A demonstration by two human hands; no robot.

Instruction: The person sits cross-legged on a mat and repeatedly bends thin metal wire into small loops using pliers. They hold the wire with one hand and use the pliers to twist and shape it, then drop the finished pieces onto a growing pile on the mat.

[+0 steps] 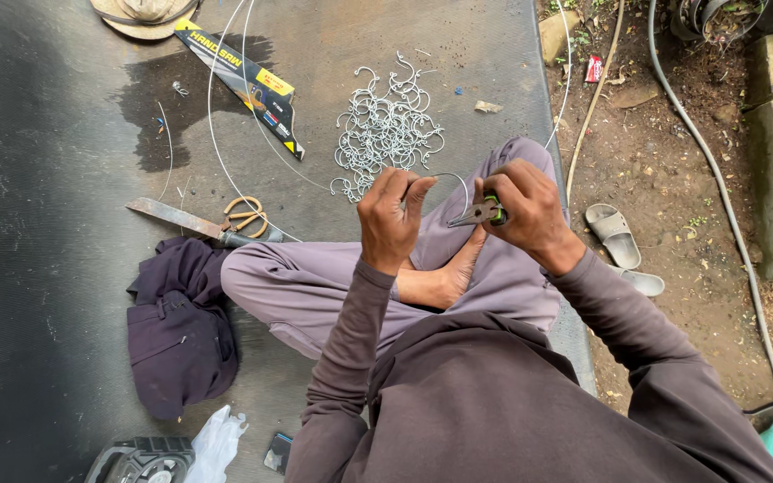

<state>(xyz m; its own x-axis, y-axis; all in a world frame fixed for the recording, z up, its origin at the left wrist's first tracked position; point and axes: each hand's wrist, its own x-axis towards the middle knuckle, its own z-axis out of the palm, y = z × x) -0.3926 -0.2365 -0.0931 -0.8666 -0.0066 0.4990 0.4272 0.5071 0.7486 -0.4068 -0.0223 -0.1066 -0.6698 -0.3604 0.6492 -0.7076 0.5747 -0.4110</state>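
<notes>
I sit cross-legged on a dark mat (46, 268). My left hand (391, 217) pinches one end of a thin bent wire (454, 179) that arcs over to my right hand. My right hand (530, 210) grips green-handled pliers (480, 213), whose jaws point left toward the wire. Just beyond both hands lies a pile of several bent wire hooks (386, 130) on the mat.
A long loop of wire (216, 152), a flat yellow-and-black saw package (243, 80), a blade (176, 217), scissors (245, 215), a hat (145, 13) and a folded dark garment (176, 322) lie on the mat. Sandals (615, 237) and a hose (717, 188) rest on dirt at right.
</notes>
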